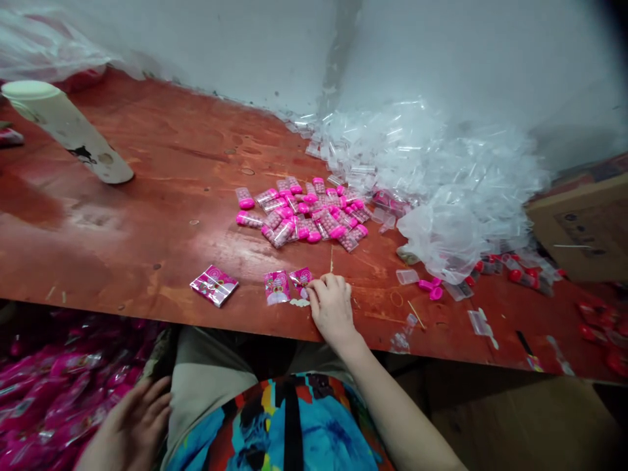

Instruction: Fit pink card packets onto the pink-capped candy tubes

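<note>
With fingers of the right hand [334,306] curled at the right edge of a pink printed sachet [299,277], just below center; cannot tell whether pinching. Lower left, with the left hand [133,418] empty, loosely spread.

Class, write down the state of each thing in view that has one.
Small tubes, filled, pink-capped, piled
Pink sachets, lying down
Bottle, standing
Clear containers, heaped
Pink cap, loose, seemingly open
Red-capped containers, lying down
Left hand, open
Right hand, bent, grip unclear
</note>
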`<action>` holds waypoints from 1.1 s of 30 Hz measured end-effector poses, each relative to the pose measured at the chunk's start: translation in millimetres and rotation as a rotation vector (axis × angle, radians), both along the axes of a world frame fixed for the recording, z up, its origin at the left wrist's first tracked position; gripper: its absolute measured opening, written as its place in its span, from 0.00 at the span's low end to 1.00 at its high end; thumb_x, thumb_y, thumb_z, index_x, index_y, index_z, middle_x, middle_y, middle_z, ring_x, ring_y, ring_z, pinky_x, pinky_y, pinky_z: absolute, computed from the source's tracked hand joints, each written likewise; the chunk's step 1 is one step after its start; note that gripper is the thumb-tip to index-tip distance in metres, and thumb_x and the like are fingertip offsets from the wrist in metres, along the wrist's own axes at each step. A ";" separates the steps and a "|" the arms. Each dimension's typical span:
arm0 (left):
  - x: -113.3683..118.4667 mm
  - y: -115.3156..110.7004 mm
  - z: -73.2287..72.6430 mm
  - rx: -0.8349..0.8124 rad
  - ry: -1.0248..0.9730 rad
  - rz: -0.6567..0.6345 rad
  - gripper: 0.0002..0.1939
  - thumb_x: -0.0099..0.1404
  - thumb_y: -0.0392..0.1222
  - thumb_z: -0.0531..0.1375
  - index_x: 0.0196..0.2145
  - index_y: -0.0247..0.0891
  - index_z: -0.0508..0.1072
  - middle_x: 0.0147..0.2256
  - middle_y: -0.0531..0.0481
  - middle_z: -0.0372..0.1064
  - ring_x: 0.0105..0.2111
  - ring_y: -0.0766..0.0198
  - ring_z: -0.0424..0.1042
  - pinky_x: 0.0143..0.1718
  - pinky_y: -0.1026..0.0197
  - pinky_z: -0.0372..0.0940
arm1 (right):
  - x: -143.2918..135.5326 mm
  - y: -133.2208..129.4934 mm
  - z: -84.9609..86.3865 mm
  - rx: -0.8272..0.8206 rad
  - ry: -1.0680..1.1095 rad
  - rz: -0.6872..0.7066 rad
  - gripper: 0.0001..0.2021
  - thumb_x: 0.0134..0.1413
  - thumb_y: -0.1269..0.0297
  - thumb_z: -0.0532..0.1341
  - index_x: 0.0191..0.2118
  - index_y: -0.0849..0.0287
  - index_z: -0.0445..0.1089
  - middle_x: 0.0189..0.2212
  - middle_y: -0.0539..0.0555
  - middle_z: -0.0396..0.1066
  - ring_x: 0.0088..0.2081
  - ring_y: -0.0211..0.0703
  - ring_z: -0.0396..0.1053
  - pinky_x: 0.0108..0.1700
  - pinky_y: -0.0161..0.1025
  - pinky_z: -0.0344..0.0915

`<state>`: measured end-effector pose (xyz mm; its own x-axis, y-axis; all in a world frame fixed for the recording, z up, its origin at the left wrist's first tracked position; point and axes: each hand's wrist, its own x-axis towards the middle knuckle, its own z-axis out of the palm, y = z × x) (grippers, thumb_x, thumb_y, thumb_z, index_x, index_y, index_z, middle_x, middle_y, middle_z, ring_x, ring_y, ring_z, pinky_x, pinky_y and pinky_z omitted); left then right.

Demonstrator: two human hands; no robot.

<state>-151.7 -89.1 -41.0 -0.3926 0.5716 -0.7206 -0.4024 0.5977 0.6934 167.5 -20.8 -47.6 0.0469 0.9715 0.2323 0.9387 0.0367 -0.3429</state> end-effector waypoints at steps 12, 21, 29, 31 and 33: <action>171.8 74.2 39.1 0.377 -0.277 -0.537 0.17 0.52 0.52 0.68 0.25 0.35 0.71 0.13 0.57 0.60 0.13 0.75 0.52 0.14 0.71 0.45 | -6.4 -21.1 29.2 0.135 0.482 0.186 0.06 0.62 0.64 0.57 0.39 0.57 0.70 0.41 0.56 0.68 0.45 0.47 0.64 0.49 0.46 0.57; 177.9 71.0 30.3 0.362 -0.285 -0.522 0.18 0.51 0.51 0.69 0.23 0.35 0.68 0.11 0.58 0.57 0.13 0.76 0.50 0.15 0.71 0.42 | -16.5 -5.1 20.3 -0.120 1.322 0.034 0.11 0.54 0.62 0.62 0.43 0.56 0.64 0.35 0.50 0.71 0.36 0.39 0.69 0.39 0.36 0.65; 183.7 85.9 23.3 0.347 -0.243 -0.479 0.21 0.45 0.52 0.71 0.18 0.34 0.68 0.11 0.56 0.58 0.12 0.76 0.51 0.14 0.70 0.43 | -21.9 9.3 19.9 -0.006 1.013 0.068 0.07 0.62 0.67 0.53 0.44 0.55 0.65 0.36 0.51 0.72 0.36 0.40 0.70 0.39 0.37 0.65; 186.3 89.0 20.6 0.343 -0.221 -0.454 0.21 0.44 0.52 0.71 0.17 0.33 0.68 0.11 0.56 0.58 0.12 0.75 0.51 0.14 0.70 0.43 | -21.5 10.9 20.1 0.021 0.851 0.064 0.09 0.63 0.68 0.52 0.45 0.55 0.66 0.37 0.52 0.72 0.38 0.41 0.70 0.41 0.38 0.64; 187.3 91.0 18.6 0.335 -0.215 -0.442 0.21 0.44 0.52 0.72 0.17 0.33 0.69 0.11 0.56 0.58 0.12 0.75 0.52 0.14 0.70 0.43 | -21.8 11.1 18.9 0.049 0.752 0.077 0.10 0.63 0.69 0.51 0.46 0.55 0.67 0.40 0.53 0.72 0.41 0.43 0.70 0.44 0.39 0.64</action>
